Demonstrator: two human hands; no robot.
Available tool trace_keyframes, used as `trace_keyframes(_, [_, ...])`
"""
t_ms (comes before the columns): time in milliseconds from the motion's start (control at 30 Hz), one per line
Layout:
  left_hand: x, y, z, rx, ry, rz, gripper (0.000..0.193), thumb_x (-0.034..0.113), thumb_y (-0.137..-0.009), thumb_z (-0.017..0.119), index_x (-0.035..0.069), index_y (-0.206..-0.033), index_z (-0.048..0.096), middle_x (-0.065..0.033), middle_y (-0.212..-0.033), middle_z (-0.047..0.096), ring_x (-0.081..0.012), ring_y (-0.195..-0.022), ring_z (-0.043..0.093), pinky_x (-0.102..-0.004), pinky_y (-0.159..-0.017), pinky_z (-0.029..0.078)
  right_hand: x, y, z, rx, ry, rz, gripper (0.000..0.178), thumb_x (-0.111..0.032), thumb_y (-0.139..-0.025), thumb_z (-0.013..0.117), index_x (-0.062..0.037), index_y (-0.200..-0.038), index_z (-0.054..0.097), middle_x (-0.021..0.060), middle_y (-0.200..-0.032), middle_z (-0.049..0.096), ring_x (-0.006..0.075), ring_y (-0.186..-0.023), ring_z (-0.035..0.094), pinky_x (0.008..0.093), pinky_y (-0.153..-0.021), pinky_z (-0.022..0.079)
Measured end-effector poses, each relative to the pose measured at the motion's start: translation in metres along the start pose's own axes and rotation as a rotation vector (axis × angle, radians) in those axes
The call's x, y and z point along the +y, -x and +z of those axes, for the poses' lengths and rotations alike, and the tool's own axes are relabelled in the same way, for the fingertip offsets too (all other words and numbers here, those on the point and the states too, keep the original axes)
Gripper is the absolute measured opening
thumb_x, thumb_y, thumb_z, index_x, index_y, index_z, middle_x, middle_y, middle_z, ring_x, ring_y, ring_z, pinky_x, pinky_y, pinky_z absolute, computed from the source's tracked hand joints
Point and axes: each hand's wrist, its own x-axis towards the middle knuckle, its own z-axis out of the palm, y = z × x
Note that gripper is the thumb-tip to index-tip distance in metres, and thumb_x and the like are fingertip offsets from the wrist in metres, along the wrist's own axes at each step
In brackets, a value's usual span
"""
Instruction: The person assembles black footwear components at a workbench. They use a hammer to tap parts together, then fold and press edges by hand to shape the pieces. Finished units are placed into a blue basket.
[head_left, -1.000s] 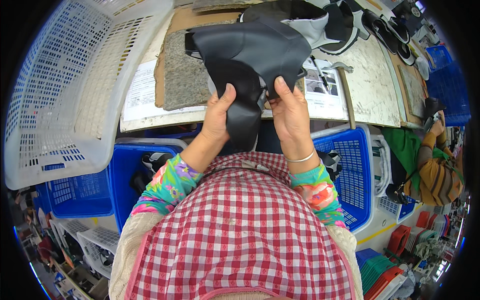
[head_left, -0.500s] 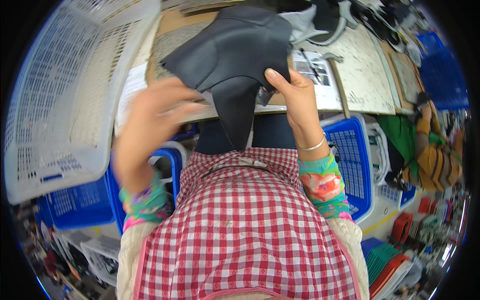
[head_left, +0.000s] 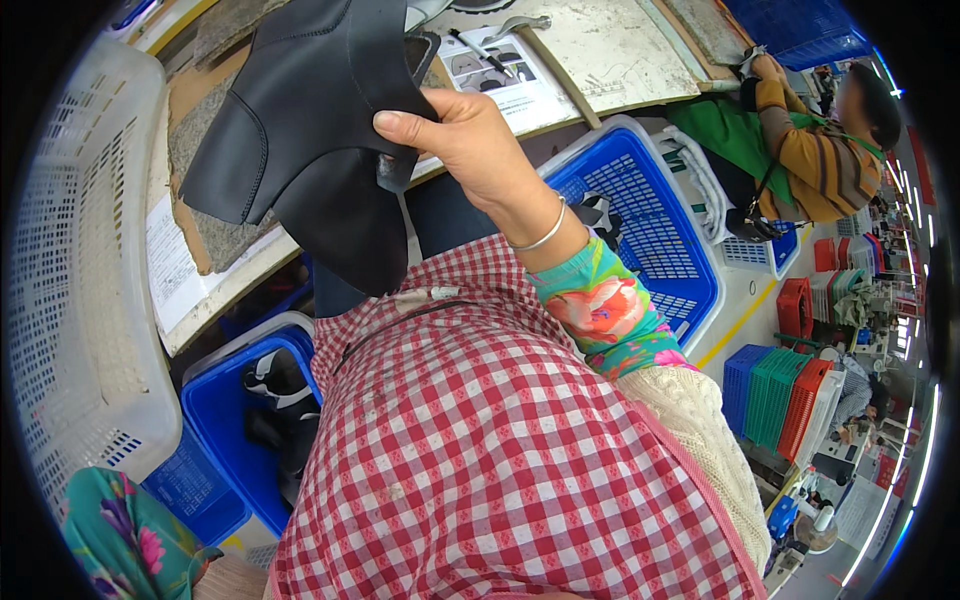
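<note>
My right hand [head_left: 465, 145] grips a black leather shoe upper [head_left: 325, 110], thumb on top and the fingers hidden beneath it. A curved, tongue-like flap [head_left: 350, 215] of the upper hangs down over my lap. Stitched seams run along its left part. Of my left arm only the floral sleeve [head_left: 130, 535] shows, at the lower left; the left hand is out of the picture. Past the upper, a hammer [head_left: 555, 75], a pen [head_left: 480, 52] and a printed sheet [head_left: 500, 80] with pictures lie on the workbench [head_left: 620, 50].
A tall white plastic basket [head_left: 90, 280] stands at the left. A blue crate [head_left: 205, 400] holding dark pieces sits below the bench. Another blue basket [head_left: 640, 220] stands to my right. Farther right, a person in a striped top [head_left: 820, 165] works at the bench. Stacked crates [head_left: 770, 400] stand behind.
My left hand has left the upper's side and dropped out of view at the lower left. The view has turned; my right hand still holds the upper, now farther left in the picture.
</note>
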Motion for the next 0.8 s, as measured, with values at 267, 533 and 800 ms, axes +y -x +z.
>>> trace_keyframes(267, [-0.011, -0.015, 0.037, 0.012, 0.136, -0.082, 0.031, 0.026, -0.092, 0.074, -0.002, -0.105, 0.074, -0.0160, -0.103, 0.073, -0.0196, -0.094, 0.069, -0.0366, -0.081, 0.054, 0.000, 0.000, -0.009, -0.006, -0.023, 0.025, 0.025, -0.017, -0.091, 0.081, 0.0025, -0.106, 0.078, 0.0034, -0.092, 0.075, 0.0083, -0.080, 0.067, 0.0239, -0.072, 0.055])
trace_keyframes(533, [-0.009, -0.015, 0.048, 0.044, 0.223, -0.147, 0.031, 0.026, -0.092, 0.074, -0.002, -0.107, 0.074, -0.0157, -0.104, 0.073, -0.0205, -0.095, 0.069, -0.0368, -0.082, 0.054, 0.002, 0.001, -0.011, 0.013, -0.036, 0.034, 0.025, -0.015, -0.092, 0.080, 0.0027, -0.108, 0.077, 0.0023, -0.093, 0.075, 0.0077, -0.084, 0.067, 0.0243, -0.077, 0.054])
trace_keyframes(800, [-0.011, -0.012, 0.056, 0.070, 0.296, -0.202, 0.031, 0.025, -0.093, 0.074, -0.002, -0.108, 0.073, -0.0154, -0.105, 0.073, -0.0214, -0.096, 0.069, -0.0371, -0.083, 0.054, 0.006, 0.002, -0.016, 0.030, -0.016, 0.028, 0.028, -0.017, -0.092, 0.081, 0.0021, -0.112, 0.077, 0.0040, -0.098, 0.076, 0.0089, -0.090, 0.068, 0.0244, -0.084, 0.054])
